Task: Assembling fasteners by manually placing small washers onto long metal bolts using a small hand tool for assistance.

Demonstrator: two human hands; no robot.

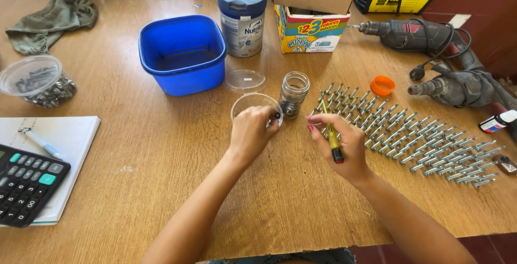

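At the far left, a grey-green rag (54,16) lies near the table's (161,188) far edge, with a lidded clear tub of metal parts (37,83) nearer. A calculator (27,183) sits on a white notepad (64,145), with a pen (40,143) at the left edge. Open wood runs from the pad to the arms and down to the near edge.

A blue plastic tub (183,54) stands far centre-left, a blue-lidded tin (242,19) to its right, a clear lid (245,80) just nearer. The left hand (250,134) rests over the near rim of a clear round cup (256,105), fingers curled together, pinching 1 small dark piece at the rim. A small glass jar (293,94) stands just right of the cup.

The right hand (339,145) grips a yellow-handled screwdriver (331,134), fingers wrapped round it, at the left end of the rows of bolts (420,140), which fill the table's right side. An orange cap (382,85) lies beyond them. A cardboard box (312,16) stands far centre; 2 power drills (436,59) crowd the far right edge.
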